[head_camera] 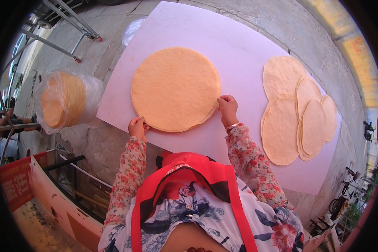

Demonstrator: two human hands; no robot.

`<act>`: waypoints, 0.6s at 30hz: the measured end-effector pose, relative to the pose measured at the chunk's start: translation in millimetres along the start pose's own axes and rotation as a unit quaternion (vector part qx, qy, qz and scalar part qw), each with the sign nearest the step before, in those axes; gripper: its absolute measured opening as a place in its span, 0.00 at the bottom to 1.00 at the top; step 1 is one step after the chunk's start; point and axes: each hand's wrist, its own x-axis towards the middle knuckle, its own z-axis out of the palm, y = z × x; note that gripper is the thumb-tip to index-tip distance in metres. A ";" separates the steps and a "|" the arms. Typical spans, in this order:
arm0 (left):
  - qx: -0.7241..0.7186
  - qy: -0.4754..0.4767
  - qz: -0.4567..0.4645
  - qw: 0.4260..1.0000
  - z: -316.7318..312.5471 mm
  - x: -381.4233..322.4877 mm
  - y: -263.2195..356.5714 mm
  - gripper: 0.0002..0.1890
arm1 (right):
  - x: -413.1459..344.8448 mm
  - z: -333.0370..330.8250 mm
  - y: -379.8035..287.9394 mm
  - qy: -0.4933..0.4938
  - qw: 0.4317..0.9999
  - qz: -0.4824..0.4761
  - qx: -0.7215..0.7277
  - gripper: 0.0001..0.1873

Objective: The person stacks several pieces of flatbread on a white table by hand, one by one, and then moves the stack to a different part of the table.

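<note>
A stack of large, round, thin flatbreads (176, 88) lies flat on the pale lilac tabletop (242, 63) in front of me. My left hand (138, 128) pinches its lower left edge between thumb and fingers. At the lower right edge, my right hand (228, 108) also grips the rim with the fingertips. The layers sit nearly aligned, with a few edges showing along the near side. How many sheets each hand holds is hidden. Floral sleeves cover both forearms.
Several smaller oval flatbreads (282, 132) overlap at the table's right. Left of the table stands a clear plastic bag (93, 85) of stacked flatbreads (74, 99). A metal frame on red-wheeled legs (77, 30) is at upper left. A seated person is partly visible at far left.
</note>
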 end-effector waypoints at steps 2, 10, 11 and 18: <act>-0.009 0.001 0.001 1.000 0.6 -2.4 0.1 0.06 | -0.9 0.7 -2.5 -0.002 1.000 -0.014 -0.009 0.05; -0.041 -0.023 0.004 0.999 -2.5 -4.0 -0.8 0.05 | 5.1 6.4 6.0 0.037 0.972 -0.179 -0.145 0.07; -0.044 -0.022 0.003 0.999 -4.2 -3.3 -1.6 0.05 | 4.5 8.0 5.0 0.027 0.977 -0.168 -0.130 0.07; -0.059 -0.033 -0.002 0.998 -4.1 -8.4 1.3 0.05 | 14.8 11.7 -4.2 -0.013 1.000 0.005 0.006 0.09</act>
